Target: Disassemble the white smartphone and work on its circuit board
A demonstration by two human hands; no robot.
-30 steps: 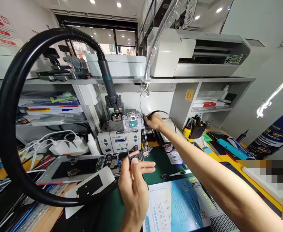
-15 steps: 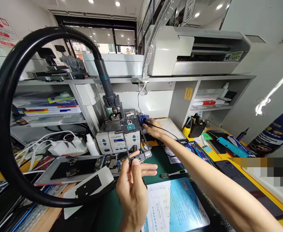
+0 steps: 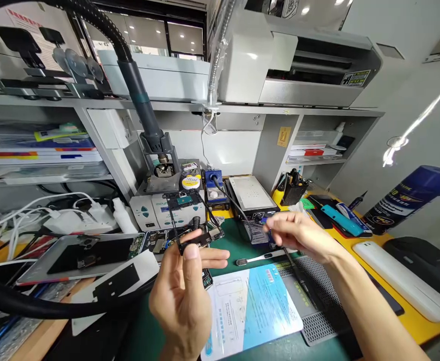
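Observation:
My left hand [image 3: 184, 291] holds a stripped phone frame [image 3: 184, 199] upright by its lower edge, between thumb and fingers, with the other fingers stretched out. Small parts and a board piece sit on the frame. My right hand [image 3: 298, 233] is over the right side of the mat, its fingers drawn together. What they hold, if anything, is hidden, with a blue item and a black cord close by. A blurred dark rod [image 3: 298, 276] slants below that hand. The cord runs from the blue soldering station [image 3: 214, 185] at the back.
A toothbrush [image 3: 261, 257] and a blue-white printed sheet [image 3: 268, 306] lie on the green mat. Behind the phone frame stands a rework station [image 3: 145, 213]. A black hose [image 3: 73, 308] curves across the left. A spray can [image 3: 411, 200] stands at right.
My right hand has left the blue soldering station and come back toward me and to the right. My left hand still holds the phone frame. The camera view has shifted.

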